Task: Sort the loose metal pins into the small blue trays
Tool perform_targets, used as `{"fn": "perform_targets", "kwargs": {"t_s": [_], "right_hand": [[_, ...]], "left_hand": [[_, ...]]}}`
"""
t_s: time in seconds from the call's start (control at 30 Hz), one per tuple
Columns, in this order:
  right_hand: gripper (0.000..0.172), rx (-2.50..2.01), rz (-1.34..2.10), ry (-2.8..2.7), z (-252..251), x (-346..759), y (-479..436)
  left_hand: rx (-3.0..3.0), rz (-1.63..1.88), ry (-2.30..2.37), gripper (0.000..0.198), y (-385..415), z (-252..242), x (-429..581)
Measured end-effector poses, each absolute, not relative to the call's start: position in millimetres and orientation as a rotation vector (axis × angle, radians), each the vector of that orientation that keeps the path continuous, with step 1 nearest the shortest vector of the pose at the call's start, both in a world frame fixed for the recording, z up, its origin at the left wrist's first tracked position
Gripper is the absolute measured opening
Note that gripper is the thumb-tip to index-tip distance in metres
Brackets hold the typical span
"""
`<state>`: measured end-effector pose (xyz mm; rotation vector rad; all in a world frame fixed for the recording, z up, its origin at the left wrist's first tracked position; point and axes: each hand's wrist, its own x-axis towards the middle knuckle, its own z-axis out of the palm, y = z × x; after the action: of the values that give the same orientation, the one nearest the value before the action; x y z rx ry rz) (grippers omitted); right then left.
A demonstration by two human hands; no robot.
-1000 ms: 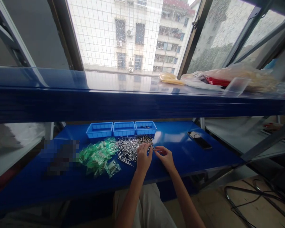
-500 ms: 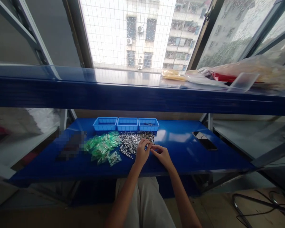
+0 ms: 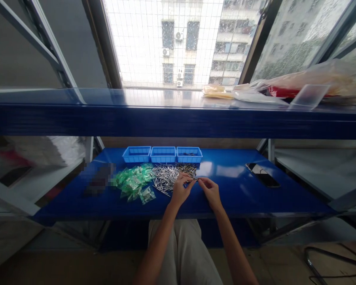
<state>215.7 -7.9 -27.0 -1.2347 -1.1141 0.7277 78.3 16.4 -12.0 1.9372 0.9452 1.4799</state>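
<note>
My left hand (image 3: pixel 182 189) is over the front of a heap of thin silver metal rods (image 3: pixel 163 177), thumb and fingertips pinched together. Close on its right, my right hand (image 3: pixel 210 192) is also pinched, its fingertips almost meeting those of the left. Something small and dark seems to be between the two pinches, too small to make out. Just behind the fingers lies a heap of darker, bronze-toned rods (image 3: pixel 187 169), partly hidden by my left hand. Left of the silver heap are several small green-tinted plastic bags (image 3: pixel 132 181); one clear bag (image 3: pixel 147 195) with silver pieces lies in front.
Along the back stand a left blue bin (image 3: pixel 137 158), a middle blue bin (image 3: pixel 163 158) and a right blue bin (image 3: pixel 189 159) with a few dark rods. A phone (image 3: pixel 262 175) lies on the blue table (image 3: pixel 225 206). A blue shelf (image 3: pixel 178 120) crosses above, bearing plastic bags (image 3: pixel 284 92).
My hands have drawn slightly apart, the right one shifting a little to the right. The whole view has moved slightly; the heaps, bags and bins lie as before.
</note>
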Motion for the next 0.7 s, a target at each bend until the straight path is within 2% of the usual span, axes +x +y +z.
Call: {"fn": "perform_targets", "kwargs": {"t_s": [0.23,0.7], "right_hand": [[0.024,-1.135,0.764,-1.167,-30.9,215.7,-4.3],[0.027,-1.184,0.679,-1.149,-31.8,215.8,-2.9]], "left_hand": [[2.036,1.362,0.971,0.014,18.8,-22.3,78.4],[1.949,1.349,1.019,0.018,24.4,-21.7,78.3]]}}
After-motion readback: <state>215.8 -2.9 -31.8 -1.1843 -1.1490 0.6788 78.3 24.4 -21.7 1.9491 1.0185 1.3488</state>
